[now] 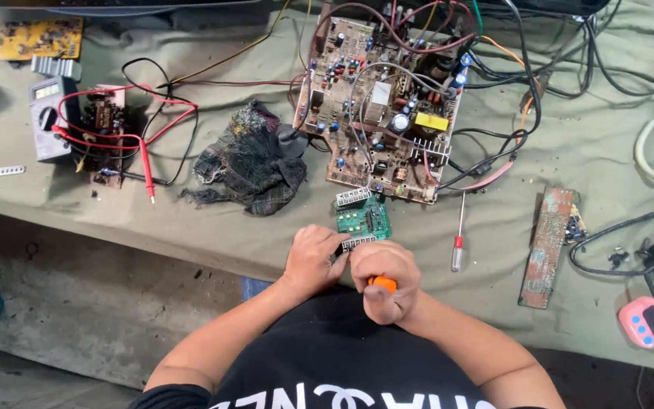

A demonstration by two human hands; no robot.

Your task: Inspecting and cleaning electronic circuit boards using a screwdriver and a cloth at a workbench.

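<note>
Right hand (384, 279) grips an orange-handled tool (381, 284); left hand (312, 258) pinches the green circuit board (362, 219).

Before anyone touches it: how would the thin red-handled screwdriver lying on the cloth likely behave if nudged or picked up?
The red-handled screwdriver looks slim and probably light. Its round shaft and handle suggest it could roll if nudged sideways, though the soft green cloth may slow it. It looks rigid, so it should lift without bending.

Five circuit boards are counted: a large brown one (380, 102), a small green one (363, 217), a yellow one (39, 38), a reddish one (107, 132) and a long strip (546, 246) (lying underside up). Two screwdrivers (457, 241) (382, 284), one multimeter (47, 117), one rag (247, 163) and one pink timer (645, 320) are seen.
</note>
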